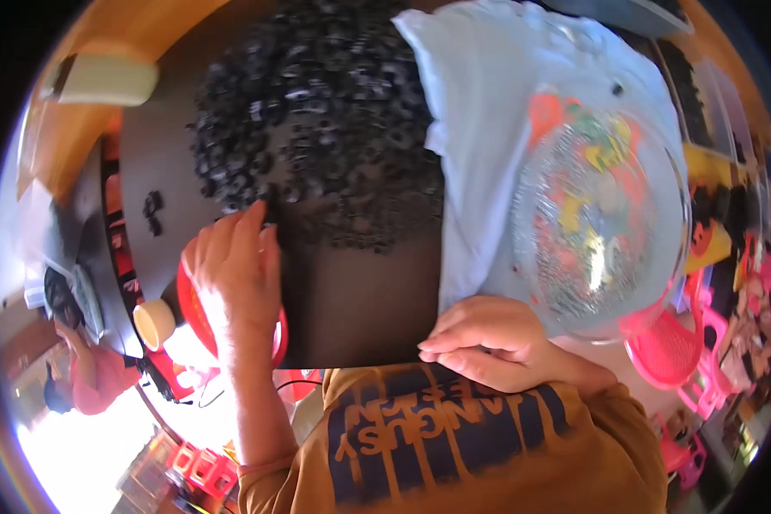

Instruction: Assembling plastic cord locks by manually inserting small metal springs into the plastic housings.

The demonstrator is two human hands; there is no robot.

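Large heap of small black parts (317,111) is spread across upper centre of dark table (360,300), mostly unsorted. Left hand (236,265), fingers apart, touches heap edge over red bowl (195,313). Right hand (488,338), loosely curled, empty, rests lower centre.

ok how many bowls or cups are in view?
3: a clear bowl on the cloth at right, a red bowl under the left hand, a small cream cup beside it. Clutter may hide more.

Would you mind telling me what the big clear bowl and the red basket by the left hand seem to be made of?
The clear bowl looks like glossy transparent plastic, possibly glass: coloured pieces show through and highlights glint on it. The red basket under the left hand looks like moulded plastic, with a smooth bright rim.
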